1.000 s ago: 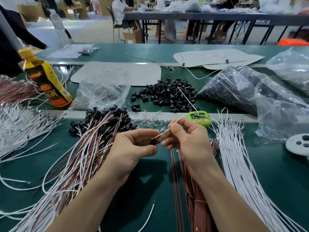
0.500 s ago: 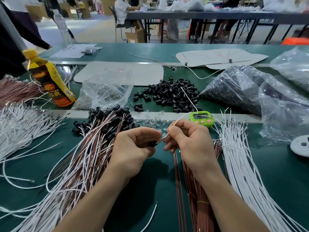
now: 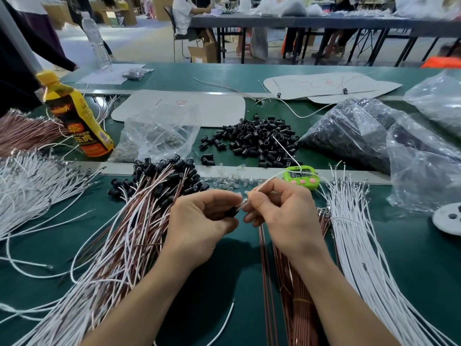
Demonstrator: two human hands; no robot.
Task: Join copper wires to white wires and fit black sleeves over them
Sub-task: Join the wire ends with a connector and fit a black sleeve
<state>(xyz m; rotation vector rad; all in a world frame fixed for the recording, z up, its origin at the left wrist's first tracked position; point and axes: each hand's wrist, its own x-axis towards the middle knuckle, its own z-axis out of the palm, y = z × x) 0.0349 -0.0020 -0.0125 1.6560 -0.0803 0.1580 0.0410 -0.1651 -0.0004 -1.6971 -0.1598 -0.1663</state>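
Centre frame, my left hand (image 3: 199, 221) pinches a black sleeve (image 3: 230, 212) as my right hand (image 3: 282, 211) pinches a white wire (image 3: 287, 152) at its mouth. Both seem feather-light. The wire looks thin and floppy, best gripped close to its tip.

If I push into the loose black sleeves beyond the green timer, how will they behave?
Probably they scatter rather than slide as one: the loose black sleeves lie in a shallow heap, with strays already apart at its left edge. They look like short tubes, so some may roll on the smooth green table.
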